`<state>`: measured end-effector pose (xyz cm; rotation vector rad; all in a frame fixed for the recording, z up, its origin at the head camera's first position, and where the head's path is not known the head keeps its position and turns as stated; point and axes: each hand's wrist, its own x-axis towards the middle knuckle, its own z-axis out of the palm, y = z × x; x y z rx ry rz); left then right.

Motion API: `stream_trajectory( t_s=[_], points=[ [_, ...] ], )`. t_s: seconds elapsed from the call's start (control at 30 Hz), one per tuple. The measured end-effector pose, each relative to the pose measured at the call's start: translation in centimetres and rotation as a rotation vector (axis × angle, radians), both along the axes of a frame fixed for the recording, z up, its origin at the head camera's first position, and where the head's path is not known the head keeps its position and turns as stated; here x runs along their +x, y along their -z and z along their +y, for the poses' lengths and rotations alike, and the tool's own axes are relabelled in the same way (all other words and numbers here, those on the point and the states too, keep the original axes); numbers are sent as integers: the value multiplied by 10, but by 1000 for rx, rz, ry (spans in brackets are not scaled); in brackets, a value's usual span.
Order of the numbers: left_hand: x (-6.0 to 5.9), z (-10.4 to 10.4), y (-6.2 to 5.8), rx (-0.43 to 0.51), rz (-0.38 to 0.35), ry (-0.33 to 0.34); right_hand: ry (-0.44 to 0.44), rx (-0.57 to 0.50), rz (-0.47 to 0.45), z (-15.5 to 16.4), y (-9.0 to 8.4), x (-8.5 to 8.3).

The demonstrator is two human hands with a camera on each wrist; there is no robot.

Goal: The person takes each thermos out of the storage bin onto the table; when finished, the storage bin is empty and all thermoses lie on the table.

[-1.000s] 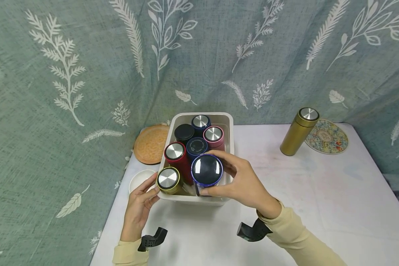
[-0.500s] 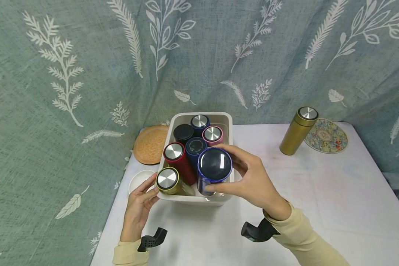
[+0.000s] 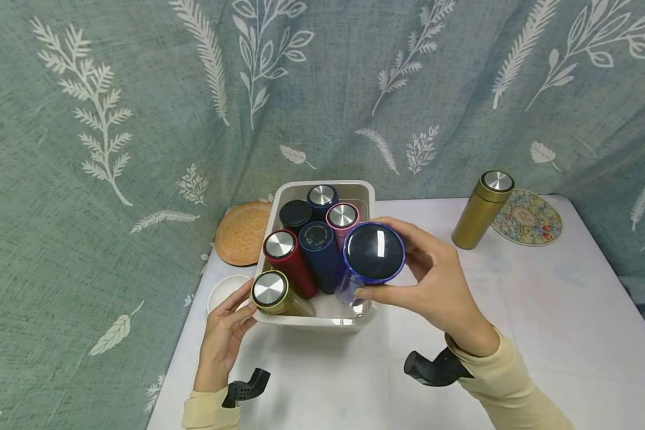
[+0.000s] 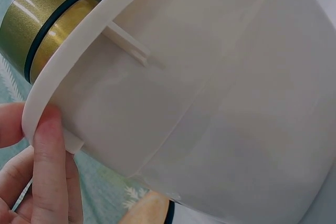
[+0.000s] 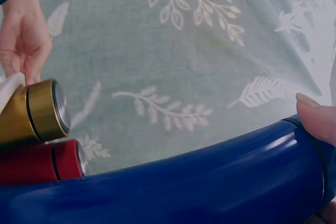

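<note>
My right hand (image 3: 438, 283) grips a shiny blue thermos flask (image 3: 374, 253) round its dark-lidded top, over the right side of a white plastic bin (image 3: 322, 323). In the right wrist view the blue body stretches across the bottom, thumb at the lid end. My left hand (image 3: 226, 331) pinches the bin's front left rim, thumb and fingers on either side of it in the left wrist view. Inside the bin stand a gold flask (image 3: 270, 289) beside that hand, a red flask (image 3: 280, 245), a navy flask (image 3: 318, 239), a pink one (image 3: 343, 216) and others behind.
Another gold flask (image 3: 479, 212) stands at the back right, by a round patterned mat (image 3: 529, 221). Left of the bin lie a round tan board (image 3: 239, 233) and a small white dish (image 3: 226, 292). A green leaf-print cloth (image 3: 322, 89) hangs behind the white table (image 3: 543, 322).
The right hand has moved right and up with the blue thermos flask, from the bin's front right corner, uncovering more of the navy flask. The left hand has stayed at the rim.
</note>
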<state>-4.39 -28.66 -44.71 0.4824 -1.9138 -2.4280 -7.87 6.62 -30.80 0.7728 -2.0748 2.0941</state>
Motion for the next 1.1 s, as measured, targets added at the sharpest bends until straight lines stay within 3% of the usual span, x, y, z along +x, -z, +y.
stream_trajectory(
  t_s=[0.77,1.1],
  points=[
    [-2,2,1,9,-4,-12,77,-118,34,27,-4,-7],
    [-2,2,2,14,4,-9,142,-138,6,41,0,-10]
  ],
)
